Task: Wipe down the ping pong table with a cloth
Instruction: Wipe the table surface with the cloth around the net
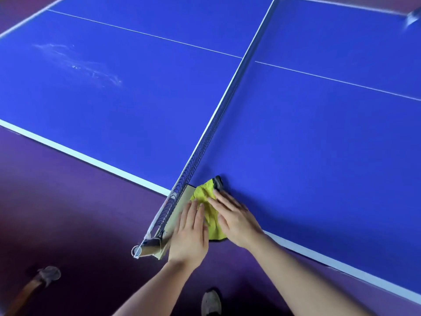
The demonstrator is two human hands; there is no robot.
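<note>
Pressing cloth point(206, 198): left hand point(189, 234), right hand point(235, 221); clamp point(218, 182) ahead, net point(205, 153) beside.

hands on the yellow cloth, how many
2. The left hand lies flat on the yellow cloth beside the net; the right hand lies flat on its right side, at the near edge of the ping pong table.

Blue ping pong table point(319, 133), net point(218, 108), left hand point(189, 233) and right hand point(237, 221) flat on yellow cloth point(206, 195) beside net clamp point(218, 182)
</note>
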